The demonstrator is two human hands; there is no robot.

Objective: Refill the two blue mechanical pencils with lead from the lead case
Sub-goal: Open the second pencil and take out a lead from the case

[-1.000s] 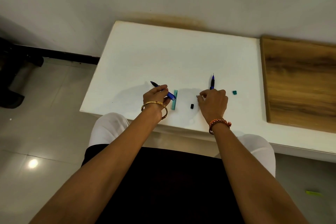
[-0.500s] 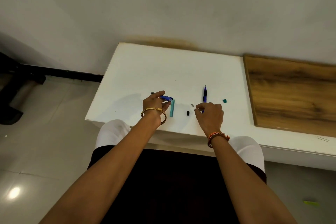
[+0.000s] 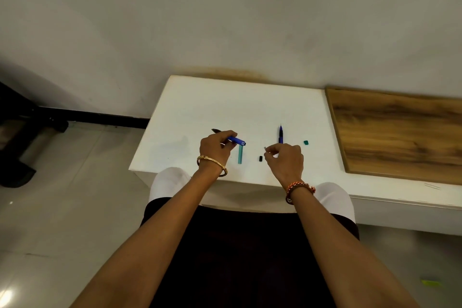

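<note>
Pencil point(image 3: 235, 140), a slim blue plastic barrel with a dark tip, is now lifted off the worktop point(image 3: 200, 107) in the left hand point(image 3: 215, 149), whose fingers curl round it, open back end pointing right. A second ago it lay lower, near the surface. The right hand point(image 3: 285, 160) has drawn back from the second pencil point(image 3: 281, 134), which lies flat pointing away, and its fingers now pinch a tiny pale piece point(image 3: 265, 149), probably an eraser or cap; too small to tell. That suggests the first pencil is being opened or closed. The teal lead case point(image 3: 240, 155), a thin flat stick, lies just below the held pencil; a small black cap point(image 3: 261, 158) and teal cap point(image 3: 306, 142) lie loose on the smooth white top.
</note>
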